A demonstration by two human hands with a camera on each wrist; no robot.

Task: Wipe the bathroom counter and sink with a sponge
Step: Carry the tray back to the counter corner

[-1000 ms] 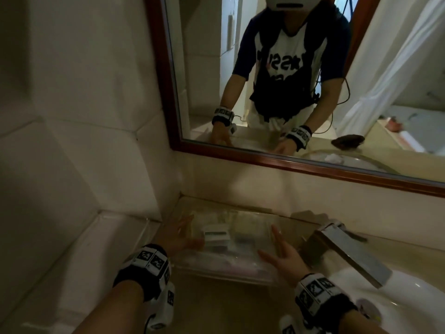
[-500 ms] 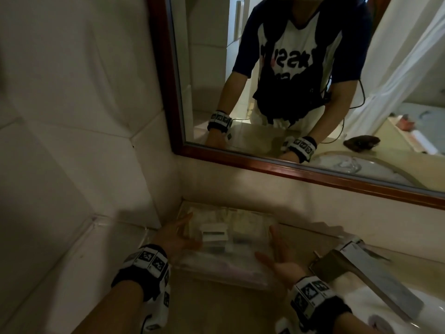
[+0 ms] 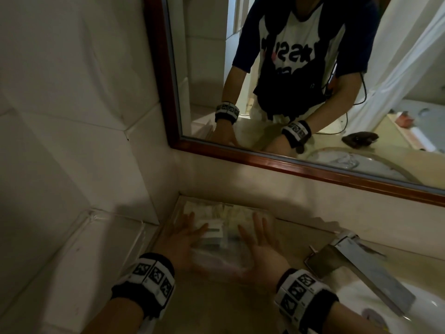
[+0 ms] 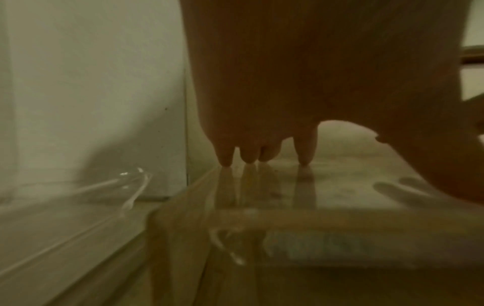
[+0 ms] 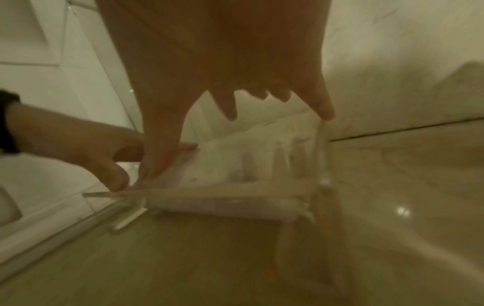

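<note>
A clear plastic tray of small white toiletry packets sits on the beige counter in the back left corner. My left hand lies with straight fingers against the tray's left side, thumb over its top. My right hand lies flat with straight fingers along its right side. In the left wrist view the fingertips touch the tray's top. The right wrist view shows the right hand over the tray wall and the left hand on the far edge. No sponge shows near my hands.
A steel faucet juts over the white sink at the right. A wood-framed mirror hangs above and reflects a dark lump on the counter. A raised white ledge with a clear piece borders the left.
Both hands have slid a little further forward along the tray's sides. The head view has dipped and shifted, so the faucet sits lower right.
</note>
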